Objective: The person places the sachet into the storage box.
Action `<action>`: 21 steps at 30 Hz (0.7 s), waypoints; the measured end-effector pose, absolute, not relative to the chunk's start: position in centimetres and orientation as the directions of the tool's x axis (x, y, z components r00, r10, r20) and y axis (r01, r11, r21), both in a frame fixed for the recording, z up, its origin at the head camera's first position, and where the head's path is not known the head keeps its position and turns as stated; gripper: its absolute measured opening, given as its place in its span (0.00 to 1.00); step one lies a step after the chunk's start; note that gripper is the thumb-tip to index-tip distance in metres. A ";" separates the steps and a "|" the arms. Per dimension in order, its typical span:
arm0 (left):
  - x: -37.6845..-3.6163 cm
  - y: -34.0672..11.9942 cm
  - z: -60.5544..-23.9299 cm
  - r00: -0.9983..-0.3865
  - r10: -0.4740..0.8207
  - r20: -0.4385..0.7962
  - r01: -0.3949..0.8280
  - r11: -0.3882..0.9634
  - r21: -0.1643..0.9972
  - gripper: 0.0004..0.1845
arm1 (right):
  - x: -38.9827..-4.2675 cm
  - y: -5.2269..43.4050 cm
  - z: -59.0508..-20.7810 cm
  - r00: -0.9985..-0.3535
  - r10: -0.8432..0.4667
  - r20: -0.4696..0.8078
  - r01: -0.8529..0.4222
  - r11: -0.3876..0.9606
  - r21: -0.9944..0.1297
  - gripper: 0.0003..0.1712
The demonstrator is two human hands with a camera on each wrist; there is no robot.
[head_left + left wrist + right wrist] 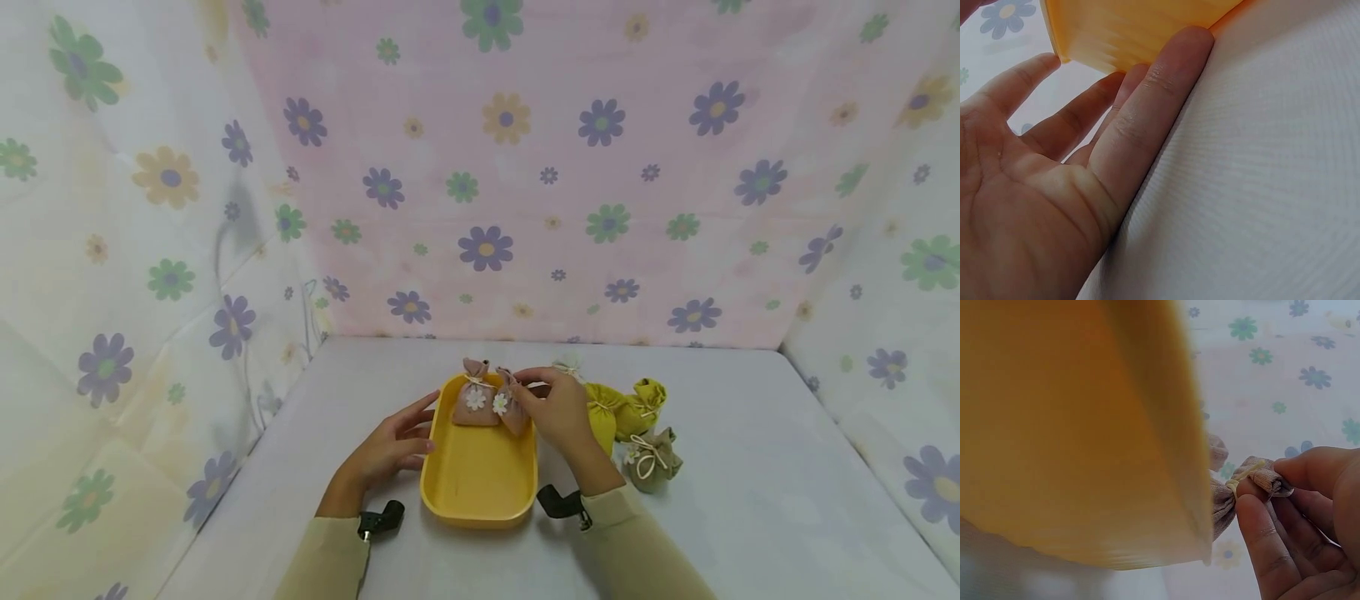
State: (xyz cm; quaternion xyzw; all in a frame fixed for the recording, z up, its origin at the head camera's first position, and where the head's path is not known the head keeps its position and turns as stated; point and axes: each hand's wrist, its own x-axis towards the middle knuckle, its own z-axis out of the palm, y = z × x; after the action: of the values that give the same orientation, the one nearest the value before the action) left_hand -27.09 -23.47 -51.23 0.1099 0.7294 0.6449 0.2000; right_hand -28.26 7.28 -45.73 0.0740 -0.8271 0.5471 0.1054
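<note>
A yellow rectangular tray (480, 475) stands on the table, and a dusty-pink drawstring pouch (465, 412) with a white flower leans at its far end. Beside that one is a second dusty-pink pouch (514, 419), tilted at the tray's far right corner. My right hand (561, 414) pinches this second pouch by its gathered top; the right wrist view shows thumb and fingers at the tied neck (1233, 487), while the tray wall hides most of its body. Against the tray's left side rests my left hand (393, 446), its fingers extended and touching the outer wall (1116, 37).
Right of the tray sit a yellow-green pouch (602, 421), another yellow-green pouch (636, 414) and an olive pouch (654, 467) with a cream bow. A pale pouch (568, 364) is partly hidden behind my right hand. Flower-printed cloth (525, 208) surrounds the white table (750, 467).
</note>
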 end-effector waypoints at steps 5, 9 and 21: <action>-27.1 -23.4 -51.3 -0.900 0.409 -0.153 -0.102 0.145 0.984 0.44 | -28.3 7.2 -46.0 -0.968 -0.001 0.250 -0.229 0.407 -0.884 0.11; -27.1 -23.4 -51.3 -0.902 0.399 -0.166 -0.118 0.144 0.983 0.45 | -28.4 7.2 -46.1 -0.972 -0.005 0.234 -0.214 0.425 -0.880 0.11; -27.1 -23.4 -51.2 -0.898 0.405 -0.169 -0.118 0.148 0.982 0.46 | -28.5 7.6 -46.1 -0.973 -0.074 0.218 -0.228 0.452 -0.862 0.13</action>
State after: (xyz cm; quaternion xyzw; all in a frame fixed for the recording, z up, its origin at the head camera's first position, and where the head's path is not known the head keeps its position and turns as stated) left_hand -27.10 -23.42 -51.19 0.0984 0.7299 0.6454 0.2027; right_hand -28.50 7.59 -46.15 0.0889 -0.8489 0.5156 0.0746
